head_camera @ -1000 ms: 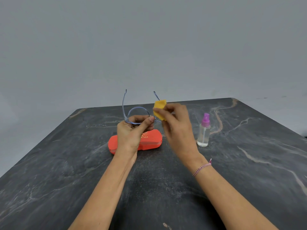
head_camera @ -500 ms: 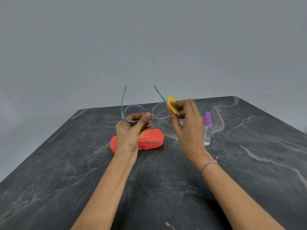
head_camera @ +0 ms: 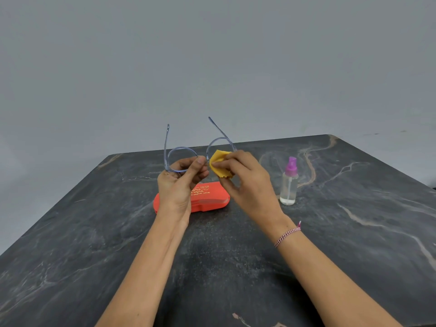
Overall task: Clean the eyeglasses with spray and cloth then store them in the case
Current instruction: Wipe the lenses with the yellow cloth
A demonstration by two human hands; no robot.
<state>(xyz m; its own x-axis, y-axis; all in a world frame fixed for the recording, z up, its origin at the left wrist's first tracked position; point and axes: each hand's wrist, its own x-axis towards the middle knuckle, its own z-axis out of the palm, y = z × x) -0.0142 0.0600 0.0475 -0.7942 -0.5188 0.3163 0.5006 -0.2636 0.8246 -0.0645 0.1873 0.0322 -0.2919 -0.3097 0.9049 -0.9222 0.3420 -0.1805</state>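
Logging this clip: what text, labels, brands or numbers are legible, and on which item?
Case: a few lines of gold print on the lid, too small and blurred to read, partly hidden by the left hand.
Bottle: no label visible.
Cloth, eyeglasses, table: no text.

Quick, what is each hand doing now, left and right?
Left hand: grips the eyeglasses.
Right hand: pinches the yellow cloth against one lens.

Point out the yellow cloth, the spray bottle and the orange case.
yellow cloth [head_camera: 219, 155], head view, exposed upper part.
spray bottle [head_camera: 289, 187], head view, clear body.
orange case [head_camera: 212, 200], head view, lid's right part.
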